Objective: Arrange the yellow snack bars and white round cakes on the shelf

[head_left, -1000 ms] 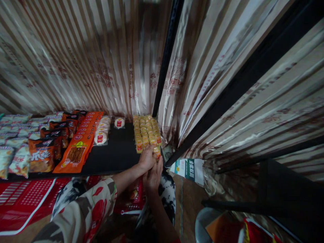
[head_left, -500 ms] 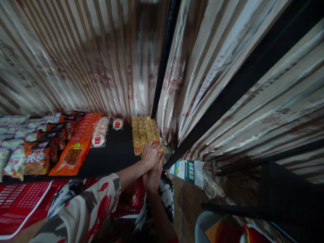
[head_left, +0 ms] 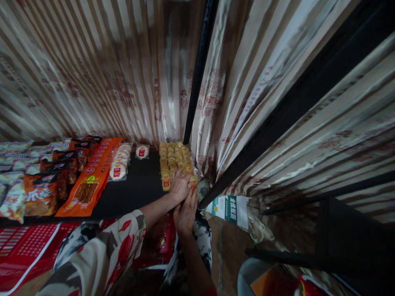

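Rows of small yellow snack packets (head_left: pixel 172 156) lie at the right end of a black shelf (head_left: pixel 135 189). My left hand (head_left: pixel 179 186), in a floral sleeve, rests palm down on the front packets of the rows. My right hand (head_left: pixel 185 213) comes up from below, just under the left hand. Its fingertips touch one yellow packet (head_left: pixel 194 179) at the front right corner of the rows. The left hand hides what lies beneath it.
Left on the shelf lie round white cakes (head_left: pixel 119 164), long orange packets (head_left: pixel 89 185) and dark orange bags (head_left: pixel 41 193). A red basket (head_left: pixel 24 246) sits below. A black post (head_left: pixel 197 74) and striped curtain (head_left: pixel 108 74) stand behind, a green-white carton (head_left: pixel 226 205) to the right.
Both hands have moved a little forward onto the yellow rows. The packet at my right fingertips now sits against the front right of the rows. The view has shifted slightly right.
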A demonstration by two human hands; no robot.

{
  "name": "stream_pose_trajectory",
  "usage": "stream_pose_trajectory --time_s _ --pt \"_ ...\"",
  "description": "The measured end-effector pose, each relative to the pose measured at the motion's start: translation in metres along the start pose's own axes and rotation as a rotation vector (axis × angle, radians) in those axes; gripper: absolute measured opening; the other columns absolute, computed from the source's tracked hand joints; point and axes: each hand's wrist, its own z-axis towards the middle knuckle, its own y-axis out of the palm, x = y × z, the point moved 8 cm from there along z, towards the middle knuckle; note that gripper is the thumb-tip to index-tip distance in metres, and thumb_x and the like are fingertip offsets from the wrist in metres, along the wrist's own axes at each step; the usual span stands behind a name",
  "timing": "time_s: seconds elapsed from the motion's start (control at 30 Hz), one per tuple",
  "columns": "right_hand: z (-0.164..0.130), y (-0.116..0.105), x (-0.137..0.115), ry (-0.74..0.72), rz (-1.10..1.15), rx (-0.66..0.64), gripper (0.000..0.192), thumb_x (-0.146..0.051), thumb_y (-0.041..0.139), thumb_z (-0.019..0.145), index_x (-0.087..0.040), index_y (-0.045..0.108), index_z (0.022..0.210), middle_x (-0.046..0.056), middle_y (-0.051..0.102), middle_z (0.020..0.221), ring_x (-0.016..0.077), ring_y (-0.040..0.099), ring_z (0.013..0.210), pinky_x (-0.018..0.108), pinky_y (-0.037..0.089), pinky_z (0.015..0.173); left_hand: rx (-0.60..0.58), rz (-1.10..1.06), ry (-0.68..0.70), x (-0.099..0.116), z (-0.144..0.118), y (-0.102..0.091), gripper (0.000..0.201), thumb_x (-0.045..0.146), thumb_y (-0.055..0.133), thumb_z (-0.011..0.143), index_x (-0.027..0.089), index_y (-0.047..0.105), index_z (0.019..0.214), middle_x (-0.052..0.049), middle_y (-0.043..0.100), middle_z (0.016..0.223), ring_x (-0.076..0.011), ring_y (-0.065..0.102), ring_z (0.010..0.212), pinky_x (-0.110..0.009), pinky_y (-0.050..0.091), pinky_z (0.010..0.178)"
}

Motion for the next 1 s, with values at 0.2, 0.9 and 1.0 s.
stream_pose_trajectory --time_s 0.2,0.9,1.0 --pt "0.003 0.001 -0.002 -0.019 -0.036 0.008 0.065 -0.024 0.034 0.084 -0.004 0.015 0.143 0.02 0.014 0.149 0.0293 0.013 0.137 0.051 0.026 0.105 0.007 0.121 0.08 0.001 0.003 0.002 0.026 0.016 0.051 0.082 0.015 0.059 0.106 -0.011 0.06 0.109 -0.0245 0.036 0.124 -0.04 0.029 0.106" --pt "0.007 0.001 -0.006 0.009 -0.116 0.062 0.063 -0.02 0.035 0.082 -0.005 0.02 0.141 0.023 0.024 0.145 0.0299 0.021 0.135 0.049 0.03 0.102 -0.047 0.672 0.615 -0.03 -0.044 0.013 0.036 0.027 0.046 0.089 0.019 0.05 0.123 -0.004 0.051 0.132 -0.0262 0.029 0.132 -0.044 0.022 0.109" --pt "0.007 0.0 -0.008 -0.006 -0.125 0.072 0.064 -0.021 0.034 0.083 -0.007 0.017 0.142 0.022 0.023 0.146 0.0302 0.02 0.135 0.05 0.03 0.101 -0.053 0.689 0.63 -0.03 -0.044 0.016 0.035 0.028 0.047 0.089 0.016 0.052 0.122 -0.006 0.053 0.13 -0.0253 0.03 0.132 -0.043 0.021 0.109"
